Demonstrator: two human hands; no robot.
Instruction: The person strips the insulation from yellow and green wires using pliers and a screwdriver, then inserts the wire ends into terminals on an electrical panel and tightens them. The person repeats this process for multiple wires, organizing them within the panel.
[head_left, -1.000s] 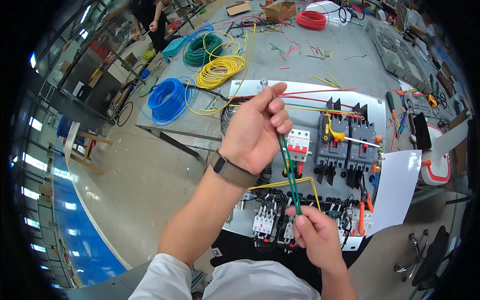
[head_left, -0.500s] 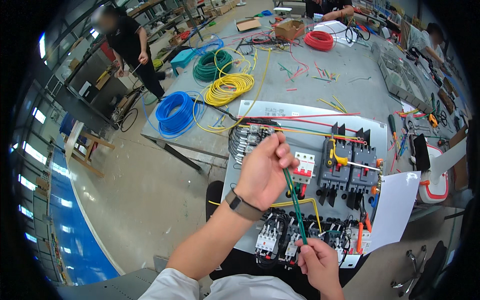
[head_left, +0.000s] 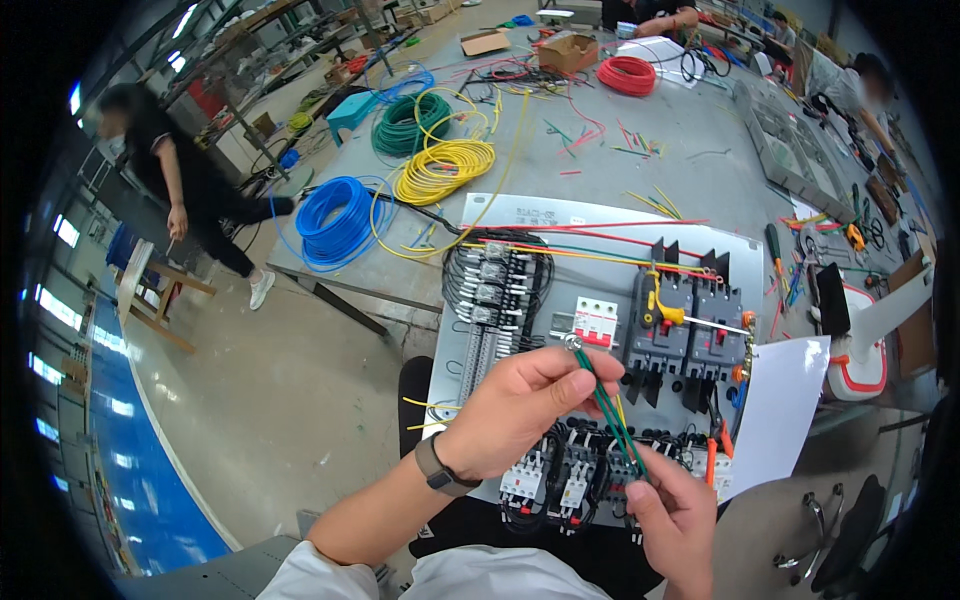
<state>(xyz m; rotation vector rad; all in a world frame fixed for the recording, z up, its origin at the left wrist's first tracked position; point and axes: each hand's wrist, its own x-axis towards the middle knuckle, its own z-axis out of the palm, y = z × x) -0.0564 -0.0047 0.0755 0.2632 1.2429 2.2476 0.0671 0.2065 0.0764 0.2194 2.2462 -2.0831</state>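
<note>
A pair of green wires (head_left: 612, 418) runs slantwise between my two hands, above the metal mounting panel (head_left: 500, 212). My left hand (head_left: 525, 405), with a dark band at the wrist, pinches the upper part, where a shiny metal end (head_left: 573, 342) sticks out past the fingers. Lower down, my right hand (head_left: 675, 515) grips the other part between thumb and fingers. Beyond the left hand stands a small white breaker with red switches (head_left: 595, 322). Black contactors (head_left: 525, 478) sit under and beside the hands. A yellow-handled screwdriver (head_left: 672, 314) lies across two large dark breakers (head_left: 655, 345).
Blue (head_left: 340, 225), green (head_left: 385, 128) and yellow wire coils (head_left: 445, 172) lie along the table's left side, a red coil (head_left: 627, 76) farther back. Orange-handled pliers (head_left: 712, 455) and white paper (head_left: 785, 410) are at right. A person (head_left: 180, 180) walks at left; others sit at the back.
My left hand has come down and toward me, now pinching the green wires near their metal end. My right hand has shifted slightly right. The person at left has walked farther left.
</note>
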